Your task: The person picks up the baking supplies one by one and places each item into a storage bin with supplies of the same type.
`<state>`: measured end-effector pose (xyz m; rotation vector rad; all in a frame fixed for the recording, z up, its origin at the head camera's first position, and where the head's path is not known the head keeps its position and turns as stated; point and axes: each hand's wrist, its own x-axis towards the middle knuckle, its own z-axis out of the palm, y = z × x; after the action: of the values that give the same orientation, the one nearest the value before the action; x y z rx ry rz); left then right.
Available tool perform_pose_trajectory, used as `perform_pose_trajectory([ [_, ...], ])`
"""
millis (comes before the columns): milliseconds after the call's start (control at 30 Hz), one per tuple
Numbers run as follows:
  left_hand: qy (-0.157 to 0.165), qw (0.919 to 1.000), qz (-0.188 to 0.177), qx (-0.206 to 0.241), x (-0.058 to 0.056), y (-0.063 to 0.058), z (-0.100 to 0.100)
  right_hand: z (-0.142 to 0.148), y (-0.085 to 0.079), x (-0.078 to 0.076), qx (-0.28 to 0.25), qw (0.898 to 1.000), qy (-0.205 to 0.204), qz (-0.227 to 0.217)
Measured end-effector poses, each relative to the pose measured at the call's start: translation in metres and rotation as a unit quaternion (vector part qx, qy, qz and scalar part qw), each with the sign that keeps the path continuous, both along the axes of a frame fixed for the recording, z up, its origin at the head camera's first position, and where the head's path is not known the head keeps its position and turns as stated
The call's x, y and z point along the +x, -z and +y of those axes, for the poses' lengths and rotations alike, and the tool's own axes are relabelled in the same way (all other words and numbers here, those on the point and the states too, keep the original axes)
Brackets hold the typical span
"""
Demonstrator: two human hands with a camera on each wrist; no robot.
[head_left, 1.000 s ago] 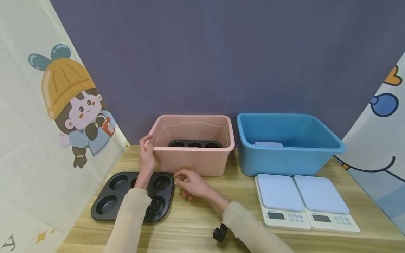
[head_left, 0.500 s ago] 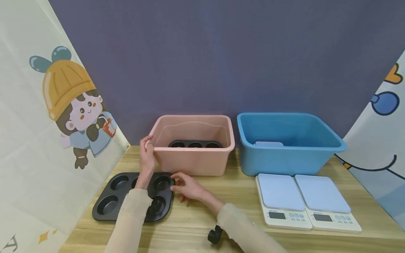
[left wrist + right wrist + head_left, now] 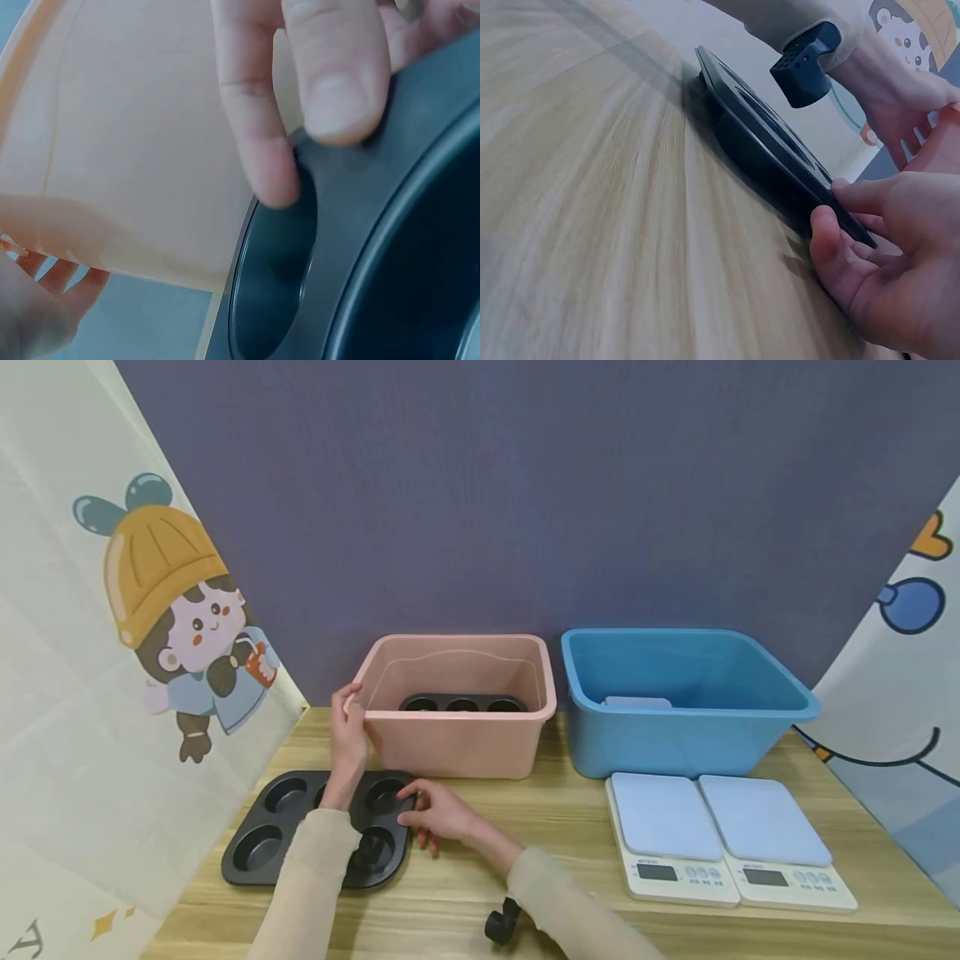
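Observation:
In the head view, a dark muffin pan point(image 3: 270, 810) lies at the left of the table, partly under the left forearm. My left hand point(image 3: 348, 735) holds the left rim of a pink bin point(image 3: 457, 747), fingers hooked over it. With thumb and fingers, my right hand point(image 3: 442, 812) grips the pan's right edge near its far corner. The right wrist view has this hand point(image 3: 900, 255) around the pan's edge point(image 3: 772, 154), some fingers below it. Seen from the left wrist, the right thumb point(image 3: 341, 97) lies over the pan's rim beside a cup.
Inside the pink bin stands another muffin pan point(image 3: 462, 702). To its right is a blue bin point(image 3: 645, 747) with a white item point(image 3: 636, 702) in it. Two white kitchen scales point(image 3: 667, 827) lie side by side before the blue bin. A dark curtain point(image 3: 480, 510) hangs behind.
My right hand has moved left, from beside the pan onto its right edge, and its fingers have closed there. The left hand stays on the pink bin's rim.

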<state>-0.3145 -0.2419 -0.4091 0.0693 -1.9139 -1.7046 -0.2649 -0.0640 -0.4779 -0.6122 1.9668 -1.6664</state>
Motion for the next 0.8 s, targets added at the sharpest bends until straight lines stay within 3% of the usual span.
perform_pose_trajectory([
  [200,-0.007,0.9999,0.015,0.001,-0.002,0.003,0.001,0.015,0.001,-0.001,0.004,1.0,-0.01,-0.007],
  [433,-0.008,0.9999,0.008,-0.002,0.0,0.001,0.001,0.035,0.001,0.0,0.017,1.0,-0.021,0.001],
  [800,0.005,1.0,0.004,-0.001,0.004,0.0,0.0,0.062,0.001,0.004,0.012,1.0,-0.005,-0.028],
])
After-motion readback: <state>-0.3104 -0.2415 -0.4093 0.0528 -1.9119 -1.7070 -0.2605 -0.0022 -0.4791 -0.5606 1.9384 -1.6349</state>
